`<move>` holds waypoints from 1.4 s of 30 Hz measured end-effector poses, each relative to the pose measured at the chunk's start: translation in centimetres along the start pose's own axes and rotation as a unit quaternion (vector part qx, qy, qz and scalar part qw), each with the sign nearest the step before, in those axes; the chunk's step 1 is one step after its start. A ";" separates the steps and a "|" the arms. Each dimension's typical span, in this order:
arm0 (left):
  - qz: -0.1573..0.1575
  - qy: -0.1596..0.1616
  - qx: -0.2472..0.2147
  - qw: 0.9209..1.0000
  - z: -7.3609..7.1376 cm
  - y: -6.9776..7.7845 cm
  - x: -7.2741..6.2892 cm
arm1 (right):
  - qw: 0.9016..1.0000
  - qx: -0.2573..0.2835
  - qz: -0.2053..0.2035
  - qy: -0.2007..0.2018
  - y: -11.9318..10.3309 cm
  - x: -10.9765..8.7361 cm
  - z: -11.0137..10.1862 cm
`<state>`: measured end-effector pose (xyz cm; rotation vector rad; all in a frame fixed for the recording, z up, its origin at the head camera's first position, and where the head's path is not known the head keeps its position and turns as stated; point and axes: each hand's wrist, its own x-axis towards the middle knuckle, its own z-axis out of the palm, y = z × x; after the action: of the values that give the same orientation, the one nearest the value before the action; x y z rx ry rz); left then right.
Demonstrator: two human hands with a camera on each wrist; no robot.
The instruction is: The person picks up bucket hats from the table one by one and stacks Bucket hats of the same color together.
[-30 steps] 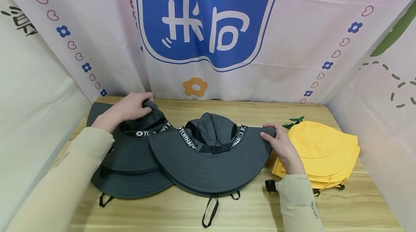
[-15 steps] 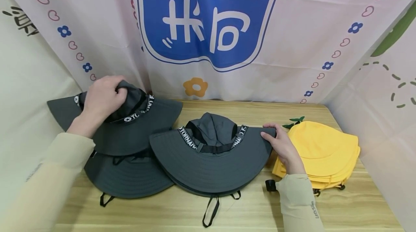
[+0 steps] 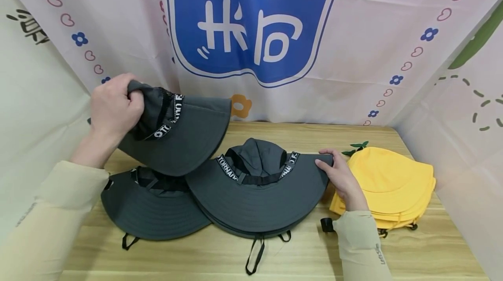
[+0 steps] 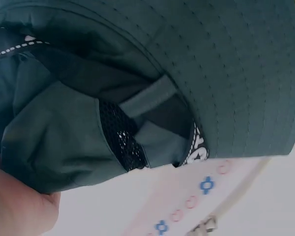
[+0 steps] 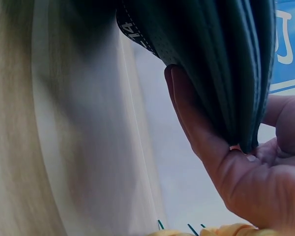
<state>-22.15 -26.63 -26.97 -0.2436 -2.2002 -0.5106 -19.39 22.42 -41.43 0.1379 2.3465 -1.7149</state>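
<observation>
My left hand grips the crown of a dark grey wide-brimmed sun hat, raised above the table at the left. In the left wrist view the inside of this hat's crown shows, with a mesh panel and strap. Below it lies another dark grey sun hat. Centrally, a stack of the same hats rests with the lettered inner bands facing up. My right hand pinches the right brim edge of that stack; the right wrist view shows several brim layers between thumb and fingers.
A pile of yellow caps with a green leaf trim sits to the right of my right hand. Black cords hang toward the front of the wooden table. A printed cloth closes off the back; white walls stand at both sides.
My left hand has lifted the upper left hat by its crown, up and to the left, then tilted it, uncovering the hat beneath. My right hand and the central stack have stayed put.
</observation>
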 end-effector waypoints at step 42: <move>0.026 -0.337 -0.149 0.929 14.5 15.2 -5.7 | 0.995 0.087 0.022 -0.040 -1.2 -0.4 -0.5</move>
<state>-23.49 -6.57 -35.40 -0.7289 -2.7581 -0.8231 -19.29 22.60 -40.11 0.1470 2.1207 -1.8667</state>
